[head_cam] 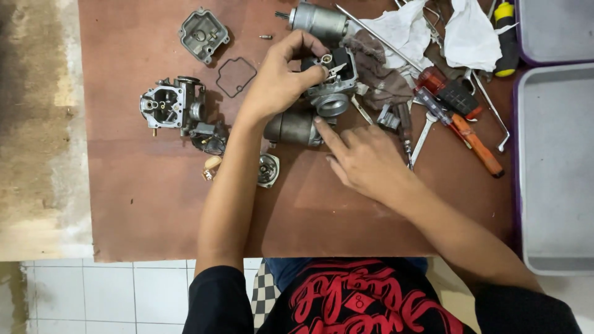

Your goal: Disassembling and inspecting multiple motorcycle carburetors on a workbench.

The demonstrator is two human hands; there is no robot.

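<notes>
My left hand [281, 77] grips a grey metal carburetor body [334, 83] from above, fingers pinched near a small brass part at its top. My right hand [362, 158] rests on the brown board [154, 204] just below it, index finger stretched out and touching the carburetor's round throat. Under the carburetor lies a dark cylindrical motor part [294, 128].
A second carburetor [176, 108] lies at the left, with a float bowl cover [203, 34], a black gasket [236, 77] and a round cap [268, 169] near it. Rags [405, 31], an orange-handled screwdriver [473, 142], wrenches and grey trays [554, 167] sit at the right.
</notes>
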